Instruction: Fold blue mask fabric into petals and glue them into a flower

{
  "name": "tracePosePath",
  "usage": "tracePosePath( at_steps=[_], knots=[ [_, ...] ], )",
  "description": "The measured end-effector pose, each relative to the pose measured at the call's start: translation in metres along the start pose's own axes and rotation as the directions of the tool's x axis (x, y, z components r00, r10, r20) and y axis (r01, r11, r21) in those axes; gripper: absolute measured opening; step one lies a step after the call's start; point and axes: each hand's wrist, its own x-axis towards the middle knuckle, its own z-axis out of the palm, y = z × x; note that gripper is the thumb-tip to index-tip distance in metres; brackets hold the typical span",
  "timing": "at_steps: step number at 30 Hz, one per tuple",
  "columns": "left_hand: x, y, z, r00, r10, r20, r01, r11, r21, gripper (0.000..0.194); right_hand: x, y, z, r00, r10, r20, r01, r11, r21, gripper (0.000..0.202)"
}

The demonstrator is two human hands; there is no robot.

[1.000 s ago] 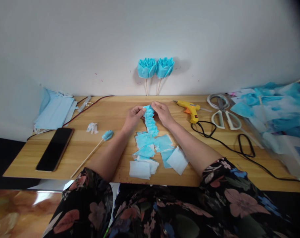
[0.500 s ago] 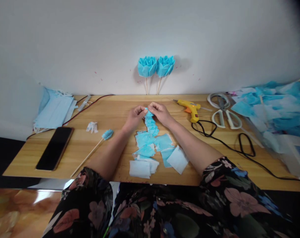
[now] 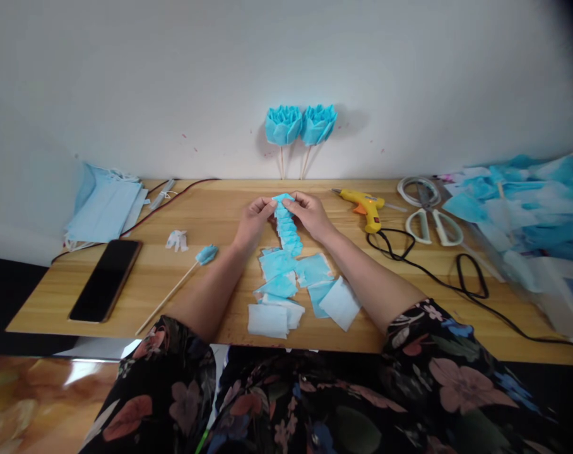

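Observation:
A small blue fabric piece is pinched between my two hands at the top of a row of overlapping folded blue pieces. My left hand grips its left side, and my right hand grips its right side. Below the row lie loose blue and white squares, with a pale square tilted at the right. Left of my left forearm rests a thin stick with a small blue bud on its end. Two blue fabric flowers on sticks lean against the wall.
A yellow glue gun with a black cord and white-handled scissors lie right. Blue scraps fill the far right. At left are a phone, stacked masks and white scraps.
The piece between my hands now shows flatter and wider above the row. My fingertips have moved slightly apart. The view has shifted slightly.

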Motion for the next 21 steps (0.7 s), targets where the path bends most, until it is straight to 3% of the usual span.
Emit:
tracePosePath(
  at_steps=[4,10,16,21],
  knots=[
    [0.0009,-0.0008,0.0003,0.999,0.039,0.013,-0.039,0.999,-0.014,0.052,0.0011,0.0024,-0.0013,0.999,-0.015,-0.037,0.015,1.0,-0.007,0.05],
    [0.0018,-0.0001,0.0001,0.998,-0.017,0.057,0.017,1.0,0.007,0.039,0.0022,0.0068,-0.0031,0.996,-0.063,-0.056,0.057,0.994,-0.095,0.051],
    [0.0,0.0009,-0.0004,0.995,-0.01,0.1,0.014,0.999,-0.036,0.035,0.0019,0.0053,-0.0018,0.999,-0.022,-0.031,0.022,1.0,0.003,0.059],
    [0.0037,-0.0051,-0.003,1.0,0.011,0.001,-0.011,0.997,-0.073,0.035,0.0012,0.002,-0.0023,0.996,-0.075,-0.041,0.075,0.997,0.009,0.059]
  ],
)
